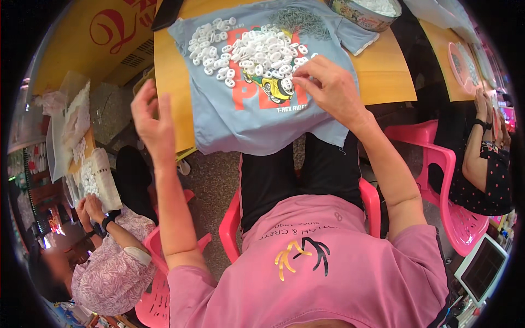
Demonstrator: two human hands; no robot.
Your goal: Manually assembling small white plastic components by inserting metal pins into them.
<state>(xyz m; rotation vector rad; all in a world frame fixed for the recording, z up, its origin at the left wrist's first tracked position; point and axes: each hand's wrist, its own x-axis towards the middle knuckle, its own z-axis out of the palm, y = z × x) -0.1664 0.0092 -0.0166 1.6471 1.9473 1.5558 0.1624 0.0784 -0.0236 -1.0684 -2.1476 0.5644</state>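
On the grey-blue printed cloth (219,128) lies a heap of small white oval plastic pieces (265,49) with two holes each. More of them are strewn left of the heap. My right hand (331,90) is at the heap's right front edge, thumb and forefinger pinched at one white two-holed piece (287,84). My left hand (153,120) is raised off the cloth's left side, fingers loosely bent and apart, with nothing seen in it. Behind the heap lies a pile of small thin grey-green parts (302,22), too fine to make out.
A round tin (366,13) of white pieces stands at the back right of the wooden table (385,68). A dark flat object (167,13) lies at the back left. Co-workers sit at left (112,268) and right (465,169). A pink chair (437,158) stands to my right.
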